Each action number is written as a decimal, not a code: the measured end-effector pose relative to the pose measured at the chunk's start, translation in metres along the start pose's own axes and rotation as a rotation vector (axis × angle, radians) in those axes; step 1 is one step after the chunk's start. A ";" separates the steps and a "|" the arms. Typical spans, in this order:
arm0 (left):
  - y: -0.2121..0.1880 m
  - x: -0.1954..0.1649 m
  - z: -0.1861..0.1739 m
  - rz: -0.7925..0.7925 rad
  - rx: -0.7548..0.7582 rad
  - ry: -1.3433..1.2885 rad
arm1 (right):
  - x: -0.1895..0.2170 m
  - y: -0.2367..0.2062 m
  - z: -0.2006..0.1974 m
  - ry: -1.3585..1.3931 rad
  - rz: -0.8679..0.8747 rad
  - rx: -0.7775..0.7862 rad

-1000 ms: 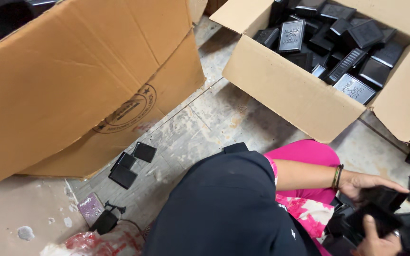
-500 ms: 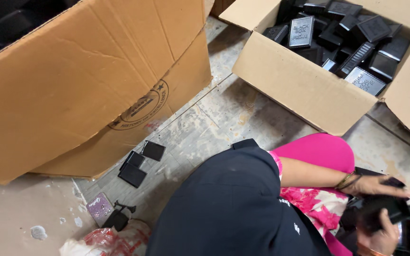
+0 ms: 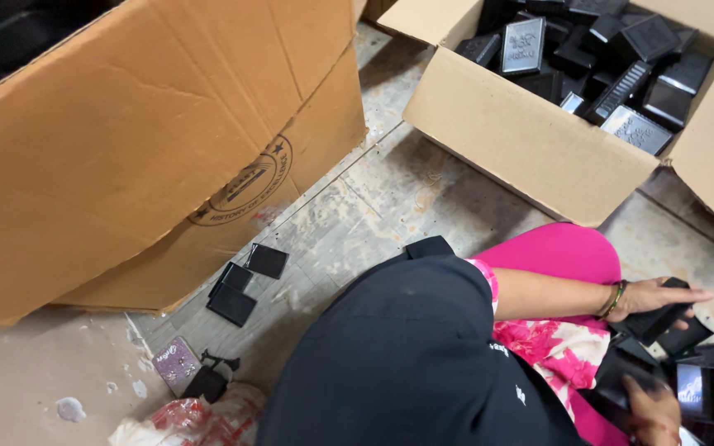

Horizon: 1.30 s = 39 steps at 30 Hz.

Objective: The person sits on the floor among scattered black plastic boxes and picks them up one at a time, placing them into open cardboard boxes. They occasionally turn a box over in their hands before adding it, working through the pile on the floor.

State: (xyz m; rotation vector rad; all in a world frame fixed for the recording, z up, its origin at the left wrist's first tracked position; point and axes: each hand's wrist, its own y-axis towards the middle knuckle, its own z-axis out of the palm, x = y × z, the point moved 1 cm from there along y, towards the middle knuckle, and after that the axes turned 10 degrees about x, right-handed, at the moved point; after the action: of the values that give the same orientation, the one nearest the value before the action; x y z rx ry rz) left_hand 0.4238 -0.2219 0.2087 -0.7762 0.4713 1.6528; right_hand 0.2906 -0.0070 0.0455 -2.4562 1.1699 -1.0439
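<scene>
My left hand [image 3: 653, 296], with a bracelet at the wrist, reaches out to the right and grips a small flat black case [image 3: 659, 318] from above. My right hand [image 3: 650, 413] is at the bottom right edge, partly cut off and blurred, closed on another black case [image 3: 621, 378]. Both hands are over a pile of black cases [image 3: 704, 363] on the floor beside my pink-clad leg [image 3: 564, 256]. My black shirt [image 3: 406, 363] fills the lower middle of the view.
An open cardboard box [image 3: 530, 140] full of black cases stands at the upper right. A large tilted cardboard box [image 3: 126, 165] fills the left. Loose black cases [image 3: 237, 289] and a purple card [image 3: 175, 363] lie on the concrete floor, with a red-and-white bag [image 3: 192, 421] near them.
My left hand has stretched farther right with its case, away from my right hand. My right hand has sunk toward the bottom edge. The view has shifted slightly.
</scene>
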 end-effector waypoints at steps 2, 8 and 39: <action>0.003 -0.002 -0.001 -0.022 -0.021 0.005 | 0.008 0.003 -0.003 -0.176 -0.090 -0.147; 0.032 -0.017 -0.005 0.224 -0.012 -0.040 | 0.026 0.008 -0.022 -0.394 -0.120 -0.529; 0.070 0.003 0.000 -0.254 0.348 0.627 | 0.025 0.023 -0.041 0.157 -0.130 -0.433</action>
State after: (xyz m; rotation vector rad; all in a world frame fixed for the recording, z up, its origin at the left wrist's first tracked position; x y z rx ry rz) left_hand 0.3559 -0.2358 0.1999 -1.0356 1.0236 1.0297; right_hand 0.2595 -0.0372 0.0764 -2.8542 1.4302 -1.1357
